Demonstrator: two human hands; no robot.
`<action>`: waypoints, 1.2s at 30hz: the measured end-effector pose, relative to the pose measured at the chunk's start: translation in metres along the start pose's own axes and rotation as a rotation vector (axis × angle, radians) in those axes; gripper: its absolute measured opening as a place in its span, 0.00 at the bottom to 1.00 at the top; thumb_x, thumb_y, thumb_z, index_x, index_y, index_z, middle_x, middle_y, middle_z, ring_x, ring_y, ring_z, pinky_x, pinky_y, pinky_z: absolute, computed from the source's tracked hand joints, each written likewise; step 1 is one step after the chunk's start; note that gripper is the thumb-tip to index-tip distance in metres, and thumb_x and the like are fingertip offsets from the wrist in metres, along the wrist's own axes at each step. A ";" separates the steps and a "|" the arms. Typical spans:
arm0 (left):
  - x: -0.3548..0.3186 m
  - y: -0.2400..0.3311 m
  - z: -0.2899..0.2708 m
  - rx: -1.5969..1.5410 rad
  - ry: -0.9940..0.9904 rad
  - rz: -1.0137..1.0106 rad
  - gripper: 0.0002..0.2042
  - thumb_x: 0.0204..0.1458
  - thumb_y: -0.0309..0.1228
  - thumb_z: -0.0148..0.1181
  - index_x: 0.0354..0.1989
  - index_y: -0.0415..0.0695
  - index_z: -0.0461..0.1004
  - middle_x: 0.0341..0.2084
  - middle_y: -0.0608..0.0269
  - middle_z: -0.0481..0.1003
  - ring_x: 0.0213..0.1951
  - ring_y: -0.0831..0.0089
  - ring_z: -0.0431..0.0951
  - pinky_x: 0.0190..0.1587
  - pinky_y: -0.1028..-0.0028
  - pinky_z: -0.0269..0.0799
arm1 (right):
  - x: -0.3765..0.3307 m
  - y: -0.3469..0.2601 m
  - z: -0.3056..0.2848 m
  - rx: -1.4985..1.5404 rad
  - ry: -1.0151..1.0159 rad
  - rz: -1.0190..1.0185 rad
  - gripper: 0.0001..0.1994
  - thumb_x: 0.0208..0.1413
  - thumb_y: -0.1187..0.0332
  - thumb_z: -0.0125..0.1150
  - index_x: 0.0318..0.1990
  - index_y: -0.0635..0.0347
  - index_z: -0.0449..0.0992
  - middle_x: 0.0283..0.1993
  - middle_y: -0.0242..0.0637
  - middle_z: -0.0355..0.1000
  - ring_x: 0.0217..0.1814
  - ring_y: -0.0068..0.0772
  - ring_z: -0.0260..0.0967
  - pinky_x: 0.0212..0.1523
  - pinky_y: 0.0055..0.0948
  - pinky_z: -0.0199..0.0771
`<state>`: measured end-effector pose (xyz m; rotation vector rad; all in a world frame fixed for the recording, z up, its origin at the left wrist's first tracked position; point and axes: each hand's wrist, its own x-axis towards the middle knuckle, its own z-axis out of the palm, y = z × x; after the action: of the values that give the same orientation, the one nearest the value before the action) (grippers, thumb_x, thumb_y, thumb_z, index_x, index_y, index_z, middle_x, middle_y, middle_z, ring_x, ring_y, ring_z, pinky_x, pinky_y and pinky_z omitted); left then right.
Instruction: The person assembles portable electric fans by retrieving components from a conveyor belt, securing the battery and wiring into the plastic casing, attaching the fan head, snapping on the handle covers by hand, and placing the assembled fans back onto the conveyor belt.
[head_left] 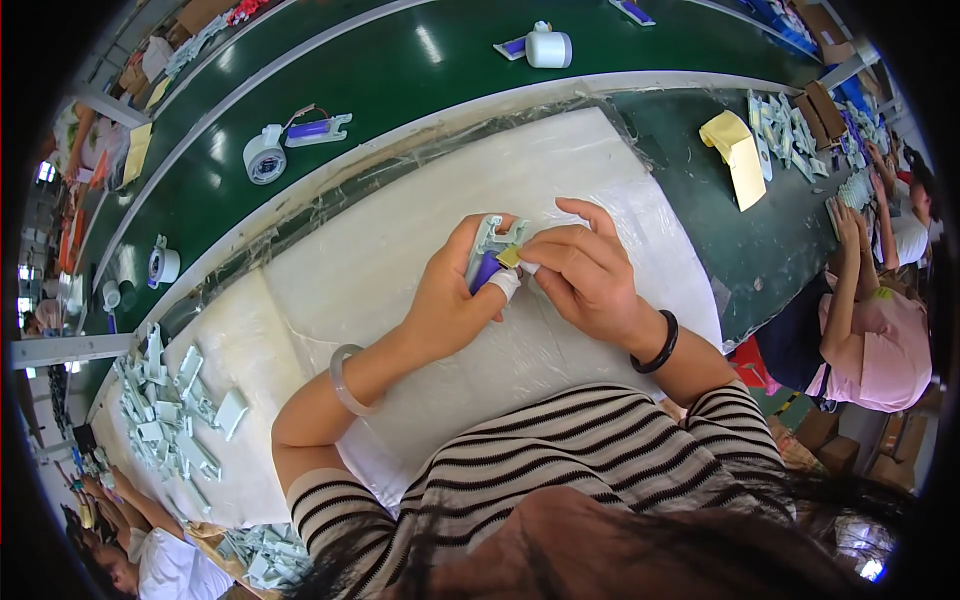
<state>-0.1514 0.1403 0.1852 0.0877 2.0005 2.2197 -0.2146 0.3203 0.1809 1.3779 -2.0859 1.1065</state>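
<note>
1. Plastic holder (491, 228), pale green, sits in the left hand (450, 280), raised over the white sheet (400, 230) in front of the person's chest. A purple battery (486, 272) lies in it, with a small yellow piece (509, 257) beside the battery.
2. The left hand is closed around the holder, fingers behind and thumb along the near side. This grip probably keeps the part steady and leaves its face open to the other hand.
3. The right hand (590, 265) comes in from the other side, thumb and forefinger drawn together at the yellow piece. Whether they pinch it or only press on it cannot be told. Such a fingertip touch seems suited to something so small.
4. Both elbows are bent and spread, and the forearms slant inward so that the hands meet. The right little finger stands away from the others, likely to keep out of the way.
5. White wrapping (507, 284) covers the left thumb, perhaps as protection.
6. Loose pale green parts (170, 410) lie heaped by the left elbow, apparently placed within easy reach.
</note>
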 end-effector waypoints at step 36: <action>-0.001 -0.006 0.003 0.190 0.067 0.082 0.19 0.49 0.23 0.52 0.52 0.39 0.62 0.36 0.58 0.71 0.36 0.73 0.71 0.40 0.75 0.68 | 0.001 0.000 0.004 -0.035 0.009 -0.060 0.15 0.36 0.82 0.64 0.35 0.61 0.75 0.31 0.34 0.73 0.32 0.31 0.70 0.56 0.46 0.65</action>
<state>-0.1494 0.1435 0.1795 0.1203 2.2796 2.0999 -0.2150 0.3168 0.1794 1.4064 -2.0343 1.0453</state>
